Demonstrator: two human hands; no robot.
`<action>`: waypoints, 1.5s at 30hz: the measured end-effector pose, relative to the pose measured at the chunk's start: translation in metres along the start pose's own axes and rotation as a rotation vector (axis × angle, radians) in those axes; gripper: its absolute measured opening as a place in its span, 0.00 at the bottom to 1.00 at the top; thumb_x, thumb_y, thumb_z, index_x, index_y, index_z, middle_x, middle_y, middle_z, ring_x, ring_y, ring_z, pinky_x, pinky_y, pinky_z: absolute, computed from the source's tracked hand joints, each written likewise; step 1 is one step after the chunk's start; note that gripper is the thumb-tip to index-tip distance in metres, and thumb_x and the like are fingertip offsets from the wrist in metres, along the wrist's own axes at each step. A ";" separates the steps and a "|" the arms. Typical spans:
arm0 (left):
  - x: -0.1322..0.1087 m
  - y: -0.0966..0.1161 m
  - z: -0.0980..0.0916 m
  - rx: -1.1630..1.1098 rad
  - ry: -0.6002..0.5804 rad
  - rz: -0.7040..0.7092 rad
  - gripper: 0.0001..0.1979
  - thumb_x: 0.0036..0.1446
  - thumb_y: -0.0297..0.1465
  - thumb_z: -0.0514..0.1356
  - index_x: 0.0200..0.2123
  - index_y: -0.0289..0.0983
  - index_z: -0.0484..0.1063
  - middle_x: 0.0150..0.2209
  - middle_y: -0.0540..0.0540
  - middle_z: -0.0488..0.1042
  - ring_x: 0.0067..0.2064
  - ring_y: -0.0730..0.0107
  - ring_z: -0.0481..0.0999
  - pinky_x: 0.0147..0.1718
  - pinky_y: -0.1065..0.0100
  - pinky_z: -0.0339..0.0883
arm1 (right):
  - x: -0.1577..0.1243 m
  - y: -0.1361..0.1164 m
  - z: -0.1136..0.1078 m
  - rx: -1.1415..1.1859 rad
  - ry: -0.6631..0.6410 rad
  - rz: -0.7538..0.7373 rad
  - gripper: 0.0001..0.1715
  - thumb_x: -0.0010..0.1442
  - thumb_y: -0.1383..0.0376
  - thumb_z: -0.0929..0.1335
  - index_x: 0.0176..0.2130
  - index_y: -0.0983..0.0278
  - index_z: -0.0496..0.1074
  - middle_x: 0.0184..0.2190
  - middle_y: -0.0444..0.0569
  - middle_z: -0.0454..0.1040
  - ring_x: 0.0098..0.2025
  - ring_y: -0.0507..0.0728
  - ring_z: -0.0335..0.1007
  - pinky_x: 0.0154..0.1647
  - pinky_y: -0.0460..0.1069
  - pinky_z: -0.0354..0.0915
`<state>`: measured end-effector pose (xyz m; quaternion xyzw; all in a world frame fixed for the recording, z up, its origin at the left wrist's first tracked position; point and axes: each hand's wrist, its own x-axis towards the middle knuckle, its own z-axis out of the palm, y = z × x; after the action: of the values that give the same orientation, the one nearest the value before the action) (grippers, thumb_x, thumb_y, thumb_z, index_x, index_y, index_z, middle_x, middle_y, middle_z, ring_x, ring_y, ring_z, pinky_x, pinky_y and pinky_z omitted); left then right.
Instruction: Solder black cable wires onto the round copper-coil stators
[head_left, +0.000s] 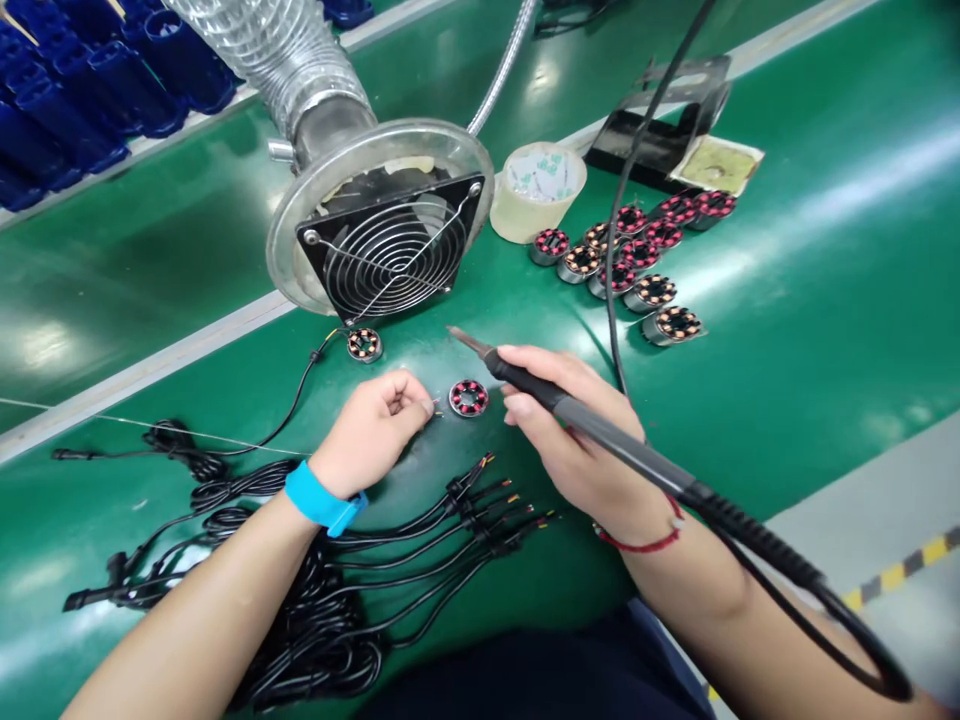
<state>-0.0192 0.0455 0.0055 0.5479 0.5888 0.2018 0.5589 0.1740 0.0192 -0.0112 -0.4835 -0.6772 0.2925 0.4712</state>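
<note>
My right hand (574, 425) is wrapped round the dark handle of a soldering iron (637, 455). Its bare tip points up and left, above a small round motor stator (469, 398) with red windings that lies on the green bench. Left of that stator, my left hand (379, 430), with a blue band on its wrist, is closed in a pinch. Thin wire ends (436, 403) poke out from between its thumb and finger, close to the stator but apart from it. The rest of what it holds is hidden by the hand.
Black cables (315, 620) with stripped coloured ends lie at the front left. A copper-wound stator (364, 345), joined to a cable, sits below the fume extractor fan (397, 255). Several stators (652, 290), a tape roll (536, 190) and an iron stand with a sponge (716, 165) are behind right.
</note>
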 end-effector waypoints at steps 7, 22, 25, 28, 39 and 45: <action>0.004 0.000 0.002 0.036 0.021 -0.016 0.05 0.51 0.27 0.57 0.24 0.36 0.66 0.20 0.55 0.64 0.20 0.80 0.58 0.21 0.74 0.53 | -0.005 0.001 -0.007 -0.069 0.070 -0.097 0.06 0.60 0.65 0.68 0.40 0.59 0.73 0.30 0.45 0.78 0.27 0.53 0.74 0.26 0.47 0.71; 0.007 0.003 0.004 0.045 0.039 -0.037 0.05 0.51 0.27 0.56 0.24 0.36 0.66 0.20 0.54 0.66 0.20 0.79 0.60 0.20 0.74 0.54 | -0.006 0.001 -0.008 -0.055 0.030 -0.057 0.03 0.60 0.66 0.68 0.38 0.58 0.72 0.24 0.39 0.75 0.18 0.48 0.66 0.18 0.44 0.65; 0.007 0.003 0.004 0.038 0.045 -0.042 0.06 0.51 0.28 0.57 0.23 0.36 0.66 0.20 0.54 0.66 0.20 0.79 0.60 0.20 0.74 0.54 | -0.006 0.000 -0.008 -0.056 0.024 -0.054 0.03 0.60 0.66 0.67 0.37 0.58 0.71 0.23 0.39 0.74 0.17 0.48 0.65 0.17 0.44 0.65; 0.007 0.002 0.004 0.031 0.046 -0.047 0.06 0.51 0.27 0.57 0.23 0.36 0.65 0.20 0.55 0.66 0.19 0.80 0.60 0.20 0.74 0.54 | -0.006 -0.001 -0.008 -0.051 0.022 -0.052 0.03 0.60 0.67 0.67 0.37 0.58 0.71 0.22 0.40 0.73 0.17 0.49 0.65 0.17 0.45 0.66; 0.008 0.002 0.004 0.027 0.046 -0.060 0.05 0.51 0.26 0.56 0.24 0.35 0.66 0.20 0.55 0.66 0.19 0.80 0.60 0.19 0.74 0.54 | -0.004 0.004 0.004 0.031 -0.030 0.028 0.21 0.65 0.65 0.65 0.57 0.55 0.64 0.46 0.48 0.77 0.39 0.55 0.78 0.42 0.51 0.75; 0.008 0.001 0.004 0.020 0.038 -0.023 0.04 0.51 0.25 0.55 0.24 0.35 0.66 0.20 0.55 0.65 0.19 0.80 0.59 0.19 0.74 0.54 | -0.001 0.010 0.017 -0.166 -0.226 -0.057 0.20 0.64 0.66 0.64 0.55 0.61 0.64 0.47 0.52 0.76 0.53 0.62 0.69 0.52 0.59 0.68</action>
<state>-0.0136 0.0514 0.0013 0.5430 0.6074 0.1998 0.5443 0.1622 0.0231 -0.0264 -0.4653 -0.7613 0.2748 0.3585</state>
